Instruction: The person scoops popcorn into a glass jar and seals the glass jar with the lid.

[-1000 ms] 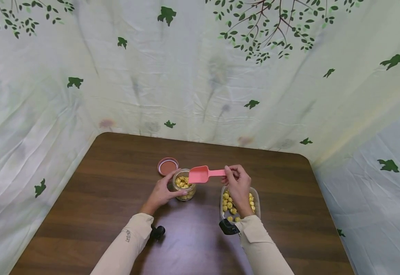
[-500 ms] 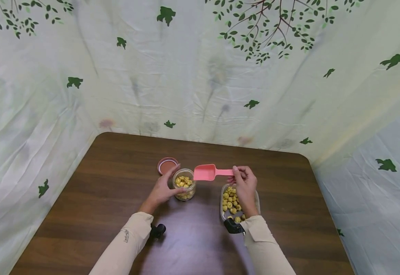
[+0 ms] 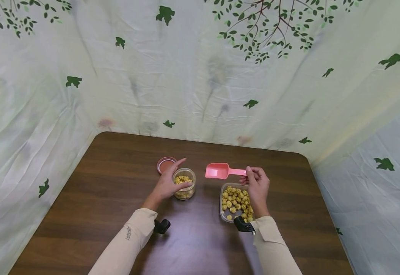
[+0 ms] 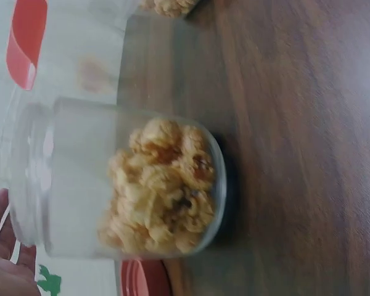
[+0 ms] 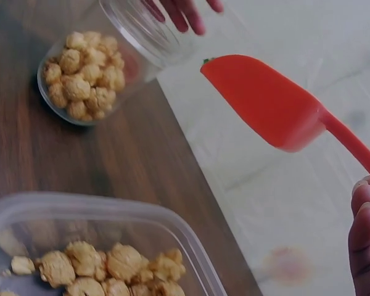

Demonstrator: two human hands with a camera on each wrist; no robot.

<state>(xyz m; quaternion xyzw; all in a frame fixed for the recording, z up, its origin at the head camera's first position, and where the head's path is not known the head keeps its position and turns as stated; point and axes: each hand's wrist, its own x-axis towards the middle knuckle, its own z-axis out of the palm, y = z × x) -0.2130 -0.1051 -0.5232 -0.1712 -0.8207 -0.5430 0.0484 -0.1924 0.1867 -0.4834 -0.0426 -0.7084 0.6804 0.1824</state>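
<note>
Pink scoop [image 3: 217,170] juts left from right hand [image 3: 258,186], pinched near handle end [image 3: 242,172].

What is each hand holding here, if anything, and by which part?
The right hand pinches the scoop by the end of its handle. The left hand, spread beside the jar, shows no clear grip.

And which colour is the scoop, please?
The scoop is coral red, clearest in right wrist view.
</note>
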